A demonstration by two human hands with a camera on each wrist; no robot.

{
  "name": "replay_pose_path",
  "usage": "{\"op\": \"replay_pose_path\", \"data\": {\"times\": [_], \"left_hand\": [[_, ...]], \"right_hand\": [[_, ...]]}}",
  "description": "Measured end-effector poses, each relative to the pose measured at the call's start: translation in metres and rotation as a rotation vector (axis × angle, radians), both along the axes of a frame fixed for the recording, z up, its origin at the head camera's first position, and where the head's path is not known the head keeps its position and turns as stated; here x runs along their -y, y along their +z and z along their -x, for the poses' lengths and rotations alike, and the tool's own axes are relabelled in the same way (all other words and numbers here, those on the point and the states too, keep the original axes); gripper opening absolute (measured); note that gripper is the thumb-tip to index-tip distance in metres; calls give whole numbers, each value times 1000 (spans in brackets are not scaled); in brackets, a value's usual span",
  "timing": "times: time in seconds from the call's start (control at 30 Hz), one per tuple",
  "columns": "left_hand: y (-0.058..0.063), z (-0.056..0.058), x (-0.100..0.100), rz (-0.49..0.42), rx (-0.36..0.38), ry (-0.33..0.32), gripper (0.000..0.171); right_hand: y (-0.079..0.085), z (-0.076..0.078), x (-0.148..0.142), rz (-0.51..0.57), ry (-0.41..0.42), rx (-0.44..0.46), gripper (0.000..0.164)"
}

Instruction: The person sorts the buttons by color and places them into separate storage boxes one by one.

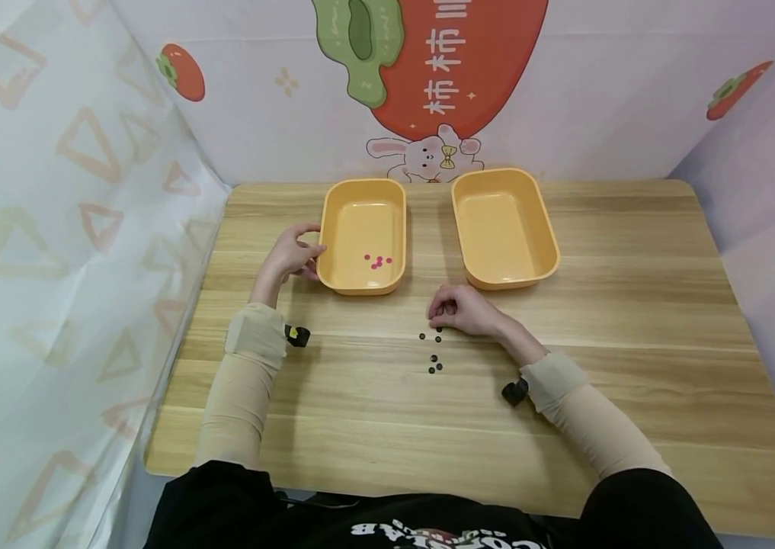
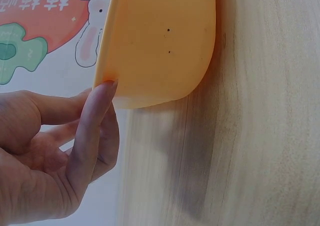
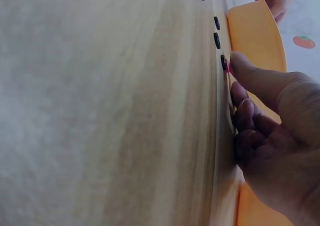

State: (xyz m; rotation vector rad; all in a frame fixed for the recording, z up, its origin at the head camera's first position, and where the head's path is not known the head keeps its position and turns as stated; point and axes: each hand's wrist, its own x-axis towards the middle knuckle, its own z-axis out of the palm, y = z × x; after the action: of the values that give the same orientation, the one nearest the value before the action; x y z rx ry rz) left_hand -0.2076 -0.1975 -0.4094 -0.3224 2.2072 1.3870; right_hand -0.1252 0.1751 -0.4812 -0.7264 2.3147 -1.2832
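Note:
My left hand (image 1: 293, 253) pinches the left rim of a yellow-orange plastic tray (image 1: 331, 210), fingers and thumb at its edge in the left wrist view. Several small pink buttons (image 1: 379, 261) lie inside, toward the near right corner. The right hand (image 1: 464, 309) is low over the tabletop, its fingers curled. In the right wrist view a pink button (image 3: 228, 67) shows at its thumb tip, right beside a black button (image 3: 223, 62); the far fingertips are partly hidden. More black buttons (image 1: 434, 357) lie loosely on the table on the near side of that hand.
A second yellow-orange tray (image 1: 497, 213) stands to the right, just beyond the right hand, with no buttons visible inside. The wooden table (image 1: 634, 320) reaches a printed cloth backdrop (image 1: 593, 107) behind, with another cloth (image 1: 72, 252) along the left.

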Motion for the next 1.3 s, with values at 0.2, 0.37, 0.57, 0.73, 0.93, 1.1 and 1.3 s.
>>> {"op": "replay_pose_path", "data": {"times": [0.2,0.37,0.57,0.73,0.93,1.1,1.3], "left_hand": [[0,0,1,0,-5,0,61],[-1,-1,2,-7,-6,2,62],[0,-1,1,-12,-7,-1,62],[0,-2,1,-8,-7,1,61],[-2,-2,2,-8,0,-1,61],[-3,-2,2,-4,4,-7,62],[-2,-1,1,1,12,-10,63]], "right_hand": [[-5,-4,2,16,-14,-36,9],[-6,-7,5,11,-50,-73,9],[-7,-9,7,-12,-76,-95,12],[-6,-11,8,-34,-84,-95,14],[-13,-14,8,17,-160,-62,8],[-18,-17,8,81,-247,-39,7],[-21,-19,8,127,-295,-43,8]]}}
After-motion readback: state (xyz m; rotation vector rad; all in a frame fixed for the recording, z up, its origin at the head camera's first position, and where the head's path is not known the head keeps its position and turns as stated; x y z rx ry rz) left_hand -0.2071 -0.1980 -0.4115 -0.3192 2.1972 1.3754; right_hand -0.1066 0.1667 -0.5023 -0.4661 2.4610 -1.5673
